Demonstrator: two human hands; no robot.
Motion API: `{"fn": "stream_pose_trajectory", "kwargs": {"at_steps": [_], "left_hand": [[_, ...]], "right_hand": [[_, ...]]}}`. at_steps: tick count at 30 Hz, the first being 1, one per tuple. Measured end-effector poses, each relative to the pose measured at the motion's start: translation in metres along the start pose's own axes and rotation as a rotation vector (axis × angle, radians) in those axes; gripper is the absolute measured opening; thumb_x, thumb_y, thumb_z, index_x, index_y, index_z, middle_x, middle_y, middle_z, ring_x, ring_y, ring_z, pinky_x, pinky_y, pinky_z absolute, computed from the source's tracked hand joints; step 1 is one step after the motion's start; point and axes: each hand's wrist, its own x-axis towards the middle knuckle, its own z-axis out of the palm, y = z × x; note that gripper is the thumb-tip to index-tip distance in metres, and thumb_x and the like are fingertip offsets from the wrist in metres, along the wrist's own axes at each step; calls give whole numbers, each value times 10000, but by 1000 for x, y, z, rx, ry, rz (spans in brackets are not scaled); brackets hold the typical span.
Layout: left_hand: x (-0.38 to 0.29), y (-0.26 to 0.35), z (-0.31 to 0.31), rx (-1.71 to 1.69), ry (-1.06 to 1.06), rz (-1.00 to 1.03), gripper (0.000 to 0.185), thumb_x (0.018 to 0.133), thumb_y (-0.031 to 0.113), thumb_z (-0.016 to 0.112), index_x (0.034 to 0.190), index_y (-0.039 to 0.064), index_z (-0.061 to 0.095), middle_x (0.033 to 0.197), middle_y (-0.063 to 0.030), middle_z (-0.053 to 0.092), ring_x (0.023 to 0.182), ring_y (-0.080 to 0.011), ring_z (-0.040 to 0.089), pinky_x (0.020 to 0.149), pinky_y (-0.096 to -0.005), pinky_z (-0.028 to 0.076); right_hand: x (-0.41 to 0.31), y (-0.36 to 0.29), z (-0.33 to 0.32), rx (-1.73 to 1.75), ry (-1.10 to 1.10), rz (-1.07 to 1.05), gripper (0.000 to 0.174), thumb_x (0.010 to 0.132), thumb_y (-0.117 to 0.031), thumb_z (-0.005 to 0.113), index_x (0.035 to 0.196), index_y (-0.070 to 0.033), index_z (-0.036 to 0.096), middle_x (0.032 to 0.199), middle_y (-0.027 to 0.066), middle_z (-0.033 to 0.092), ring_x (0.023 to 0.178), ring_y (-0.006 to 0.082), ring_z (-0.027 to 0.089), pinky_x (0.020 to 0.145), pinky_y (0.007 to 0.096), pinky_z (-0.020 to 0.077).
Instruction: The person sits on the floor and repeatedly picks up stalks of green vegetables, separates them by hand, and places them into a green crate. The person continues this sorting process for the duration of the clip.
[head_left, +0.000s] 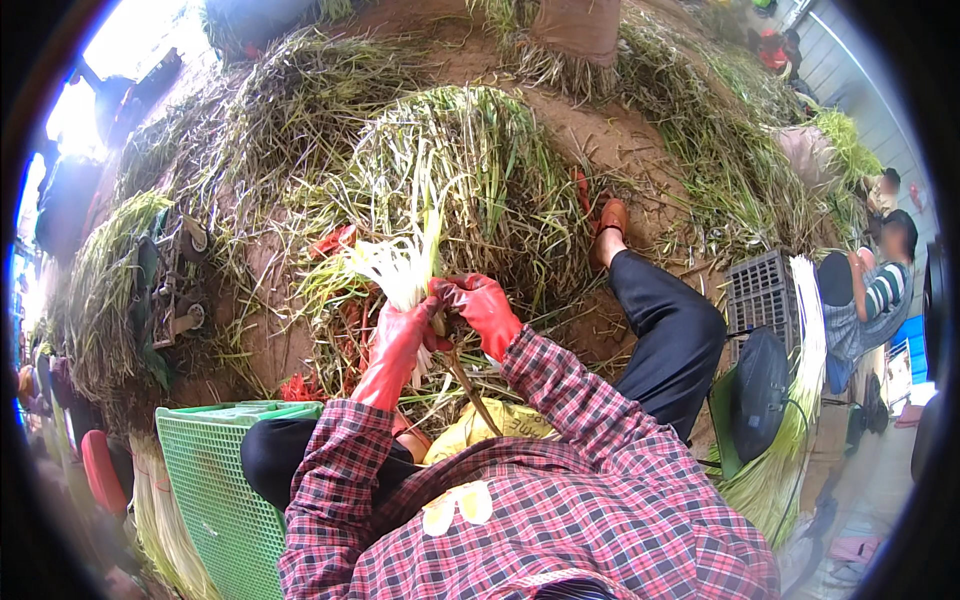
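My left hand (397, 337), in a red rubber glove, is closed around a bunch of pale vegetable stalks (394, 266). The white ends of the bunch fan out above the fist. One greener, leafy stalk (430, 240) stands upright along the bunch's right side. My right hand (480, 309), gloved the same way, meets the left and pinches the lower part of this stalk. Just beyond both hands rises a large heap of long green leafy stalks (480, 172). Under my hands, leaf scraps lie beside a yellow printed sack (487, 431).
To my left stands a green plastic crate (217, 465); a wheeled cart (176, 285) is farther off. On my right are a black crate (761, 292), a dark bag (761, 394) and long pale stalks (806, 352). A seated person (877, 292) is beyond them. More leafy heaps (300, 105) cover the dirt floor.
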Motion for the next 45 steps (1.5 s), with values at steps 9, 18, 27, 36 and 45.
{"fn": "stream_pose_trajectory", "kwargs": {"at_steps": [9, 18, 27, 36, 45], "left_hand": [[0, -2, -15, -119, -261, 207, 424, 892, 284, 635, 1182, -21, 593, 667, -39, 598, 441, -75, 479, 481, -251, 547], [4, -9, -15, -151, -146, 127, 180, 916, 181, 603, 986, 16, 620, 707, -33, 619, 483, -99, 533, 460, -278, 559], [1, -5, -7, -187, -71, 78, 158, 928, 147, 571, 995, 7, 602, 763, -56, 631, 560, -138, 597, 468, -304, 576], [-13, 15, -5, -158, 86, 101, 207, 906, 198, 579, 914, -7, 610, 595, -6, 490, 473, -102, 461, 522, -281, 544], [-6, 58, -39, -254, 199, 218, 246, 899, 132, 618, 1119, 27, 588, 948, -110, 704, 460, -44, 431, 494, -232, 517]], "right_hand": [[-13, 10, -18, -74, 165, -4, 366, 945, -405, 549, 1076, -91, 683, 872, 23, 679, 827, 114, 589, 738, 263, 458], [-2, -11, 1, -61, -362, 130, 417, 854, -475, 657, 801, -61, 661, 734, 83, 671, 626, 172, 618, 491, 290, 422], [-1, 1, 16, -217, 118, -110, 130, 878, -172, 690, 888, -43, 681, 744, 14, 665, 612, 104, 555, 557, 268, 439], [-13, 12, 32, -87, 132, -250, 179, 937, -143, 601, 1080, -41, 639, 980, 52, 711, 874, 112, 645, 753, 245, 508], [-12, 6, 22, 279, -293, -379, 237, 949, -220, 541, 1030, -10, 612, 1071, 145, 667, 1030, 263, 635, 956, 410, 490]]}}
